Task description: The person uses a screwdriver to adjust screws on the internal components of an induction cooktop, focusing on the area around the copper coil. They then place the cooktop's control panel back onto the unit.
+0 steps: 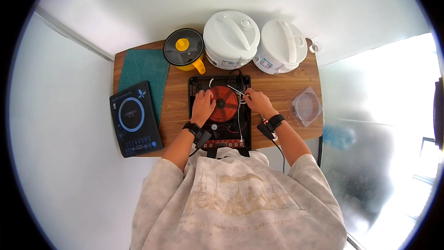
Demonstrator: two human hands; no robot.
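Opened up, inside laid bare

The black housing (246,122) lies at twelve o'clock, uncovered, its coppery coil (227,107) seated, a red circuit board (224,144) at six. Fingers of the left hand (202,106) curl over the coil's ten o'clock; those of the right hand (260,103) bunch beside a white wire (236,90) at two. Whether either grips, I cannot tell.

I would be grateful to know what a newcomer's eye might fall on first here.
Probably the copper-red coil in the open black housing at the table's front middle, with the left hand at its left edge and the right hand to its right. Next, perhaps the two white cookers at the back, with the yellow pot on their left.
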